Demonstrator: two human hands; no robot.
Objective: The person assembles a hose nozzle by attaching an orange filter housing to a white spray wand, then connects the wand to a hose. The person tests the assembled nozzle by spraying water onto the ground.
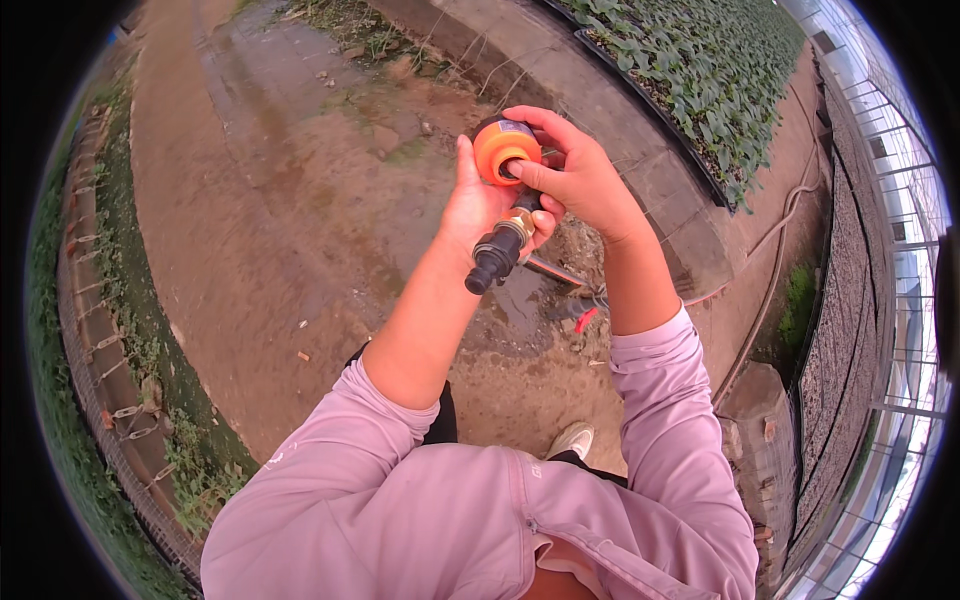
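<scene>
Left hand (480, 205) is gripping a black nozzle (497, 255) w/ brass ring, held chest-high over wet dirt ground (260, 200). Right hand (575, 175) is closing fingers round its orange cap (503, 150) at top.

Matt orange plastic nozzle head (503, 148), brass-coloured metal collar (516, 226), matt black plastic stem (492, 262).
</scene>
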